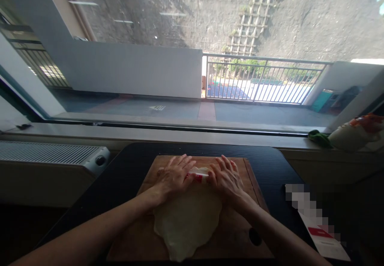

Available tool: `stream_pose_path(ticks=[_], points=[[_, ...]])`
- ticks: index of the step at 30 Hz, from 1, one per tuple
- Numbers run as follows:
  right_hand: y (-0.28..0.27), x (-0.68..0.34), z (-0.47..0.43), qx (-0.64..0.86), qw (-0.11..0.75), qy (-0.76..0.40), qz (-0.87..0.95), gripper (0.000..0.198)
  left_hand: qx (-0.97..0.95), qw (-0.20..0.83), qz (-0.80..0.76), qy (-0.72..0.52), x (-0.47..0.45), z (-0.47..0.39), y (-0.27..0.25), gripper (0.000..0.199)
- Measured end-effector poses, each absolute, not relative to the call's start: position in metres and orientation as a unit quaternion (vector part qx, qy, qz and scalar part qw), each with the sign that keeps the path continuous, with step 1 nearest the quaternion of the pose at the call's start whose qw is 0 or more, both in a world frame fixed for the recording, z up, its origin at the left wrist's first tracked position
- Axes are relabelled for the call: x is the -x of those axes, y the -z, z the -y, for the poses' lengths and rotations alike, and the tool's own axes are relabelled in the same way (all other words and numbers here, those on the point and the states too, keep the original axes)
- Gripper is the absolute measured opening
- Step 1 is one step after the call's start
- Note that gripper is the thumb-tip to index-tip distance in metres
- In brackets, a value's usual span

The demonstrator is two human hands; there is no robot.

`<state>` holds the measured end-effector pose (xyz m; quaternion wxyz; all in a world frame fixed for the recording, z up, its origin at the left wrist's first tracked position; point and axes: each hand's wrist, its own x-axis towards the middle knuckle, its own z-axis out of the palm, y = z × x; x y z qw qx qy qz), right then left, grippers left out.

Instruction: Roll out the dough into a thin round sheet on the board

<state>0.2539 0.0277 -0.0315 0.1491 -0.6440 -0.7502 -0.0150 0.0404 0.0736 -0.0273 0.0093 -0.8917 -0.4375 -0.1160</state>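
A thin, pale sheet of dough (187, 218) with an uneven edge lies on the wooden cutting board (237, 234). Across its far part rests a white and red cylinder (198, 177), visible only between my hands. My left hand (177, 174) lies over the cylinder's left end, palm down and fingers stretched forward. Over the right end, my right hand (226, 176) is flat too, its fingers spread. Both thumbs point inward along the cylinder. The hands cover the cylinder's ends.
The board sits on a black table (99, 202). A white and red printed item (325, 234), partly pixelated, lies at the table's right. Beyond are a windowsill (180, 136) and large window. A radiator (54, 154) stands left; a pale rounded object (348, 136) sits on the sill.
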Motion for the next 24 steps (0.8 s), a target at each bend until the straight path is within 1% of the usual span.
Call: stream_pose_path(ticks=[3, 6, 8, 11, 13, 16, 18, 21, 24], points=[[0.031, -0.256, -0.041, 0.657, 0.133, -0.001, 0.742, 0.044, 0.892, 0.006, 0.439, 0.106, -0.042, -0.083, 0.027, 0.049], [0.023, -0.265, -0.082, 0.701, 0.112, -0.038, 0.704, 0.043, 0.847, 0.005, 0.521, 0.106, -0.065, -0.118, 0.018, 0.048], [0.016, -0.271, -0.101, 0.728, 0.106, -0.033, 0.676, 0.04, 0.817, 0.026, 0.561, 0.133, -0.078, -0.133, 0.006, 0.045], [0.009, -0.277, -0.096, 0.72, 0.139, 0.004, 0.68, 0.036, 0.815, 0.065, 0.536, 0.213, -0.08, -0.124, -0.011, 0.036], [0.01, -0.279, -0.076, 0.67, 0.157, 0.002, 0.726, 0.037, 0.833, 0.049, 0.495, 0.241, -0.068, -0.102, -0.013, 0.033], [0.015, -0.284, -0.045, 0.587, 0.15, -0.039, 0.795, 0.033, 0.861, -0.001, 0.464, 0.208, -0.045, -0.068, 0.0, 0.03], [0.019, -0.29, -0.032, 0.573, 0.15, -0.045, 0.804, 0.03, 0.868, -0.002, 0.466, 0.173, -0.035, -0.054, 0.013, 0.027], [0.025, -0.305, -0.022, 0.608, 0.167, -0.007, 0.776, 0.028, 0.867, 0.014, 0.476, 0.146, -0.032, -0.047, 0.025, 0.029], [0.032, -0.322, -0.009, 0.657, 0.186, 0.04, 0.729, 0.026, 0.857, -0.012, 0.503, 0.111, -0.041, -0.052, 0.017, 0.031]])
